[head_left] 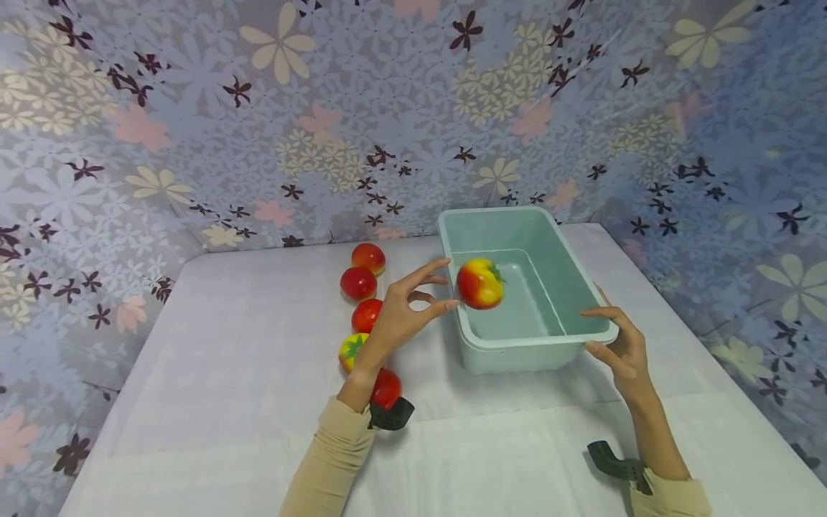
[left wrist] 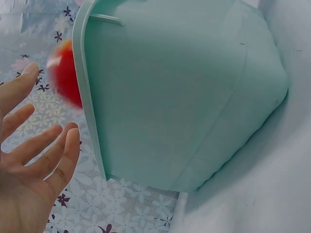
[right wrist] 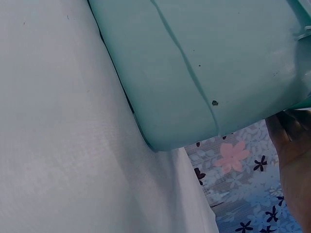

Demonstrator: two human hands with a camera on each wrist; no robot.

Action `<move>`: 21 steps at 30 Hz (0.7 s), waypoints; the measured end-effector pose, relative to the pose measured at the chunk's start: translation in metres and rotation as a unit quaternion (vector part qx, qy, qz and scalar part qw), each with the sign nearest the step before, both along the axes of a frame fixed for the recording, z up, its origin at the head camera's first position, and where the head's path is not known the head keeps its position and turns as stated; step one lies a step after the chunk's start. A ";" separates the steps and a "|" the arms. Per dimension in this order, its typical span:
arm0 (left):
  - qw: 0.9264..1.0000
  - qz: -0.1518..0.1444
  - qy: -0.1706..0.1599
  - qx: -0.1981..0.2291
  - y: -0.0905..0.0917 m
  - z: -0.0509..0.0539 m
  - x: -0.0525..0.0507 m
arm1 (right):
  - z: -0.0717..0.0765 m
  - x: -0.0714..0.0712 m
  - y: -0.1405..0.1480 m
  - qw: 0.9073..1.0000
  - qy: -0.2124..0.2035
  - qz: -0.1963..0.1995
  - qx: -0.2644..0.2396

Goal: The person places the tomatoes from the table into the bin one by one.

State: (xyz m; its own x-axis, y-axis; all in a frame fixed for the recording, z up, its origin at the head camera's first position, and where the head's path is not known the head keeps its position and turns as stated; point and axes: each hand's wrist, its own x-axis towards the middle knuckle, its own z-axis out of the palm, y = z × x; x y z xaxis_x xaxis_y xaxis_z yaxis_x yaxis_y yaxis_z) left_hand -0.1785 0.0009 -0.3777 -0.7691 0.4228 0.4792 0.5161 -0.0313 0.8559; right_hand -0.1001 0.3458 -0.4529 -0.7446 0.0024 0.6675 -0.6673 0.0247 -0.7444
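Note:
A pale green plastic basin (head_left: 517, 345) stands on the white table. My right hand (head_left: 623, 352) grips its near right corner, thumb on the near side and fingers over the rim; the right wrist view shows only part of this hand (right wrist: 294, 145) by the basin wall. A red-and-yellow tomato (head_left: 480, 284) with green leaves appears inside the left rim, blurred in the left wrist view (left wrist: 68, 75). Just left of it is my left hand (head_left: 403, 312), thumb and fingers spread apart, holding nothing. A gap shows between the fingertips and the tomato.
Left of the basin, several tomatoes form a rough line, among them a red one (head_left: 358, 283) and a yellow-green-topped one (head_left: 351, 350) partly behind my left forearm. Flower-patterned cloth (head_left: 388, 108) rises behind the white table (head_left: 245, 345).

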 end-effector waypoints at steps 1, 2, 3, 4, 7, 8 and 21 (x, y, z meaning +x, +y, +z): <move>1.000 0.002 0.001 0.001 -0.001 -0.003 -0.002 | 0.000 -0.001 0.000 1.000 0.003 0.003 -0.001; 1.000 0.003 0.002 0.002 -0.001 -0.007 -0.005 | -0.001 -0.002 -0.001 1.000 0.006 0.005 -0.003; 1.000 0.005 0.004 0.002 -0.002 -0.008 -0.005 | -0.001 -0.002 -0.001 1.000 0.009 0.006 -0.004; 1.000 0.007 0.005 0.001 -0.004 -0.009 -0.006 | -0.002 -0.002 -0.001 1.000 0.012 0.007 -0.006; 1.000 0.013 0.007 -0.001 -0.009 -0.011 -0.006 | -0.003 -0.004 -0.001 1.000 0.018 0.015 -0.011; 1.000 0.015 0.007 -0.001 -0.011 -0.011 -0.005 | -0.003 -0.004 -0.001 1.000 0.019 0.017 -0.013; 0.992 0.095 -0.025 -0.083 -0.081 -0.029 0.001 | -0.003 -0.007 0.002 0.999 0.020 0.019 -0.020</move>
State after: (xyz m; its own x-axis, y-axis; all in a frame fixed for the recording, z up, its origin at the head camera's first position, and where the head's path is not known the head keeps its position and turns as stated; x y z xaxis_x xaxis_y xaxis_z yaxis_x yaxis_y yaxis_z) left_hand -0.1778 -0.0805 -0.4068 -0.8636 0.3373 0.3748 0.4561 0.2057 0.8658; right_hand -0.1074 0.3476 -0.4564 -0.7174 0.0022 0.6966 -0.6963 -0.0298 -0.7171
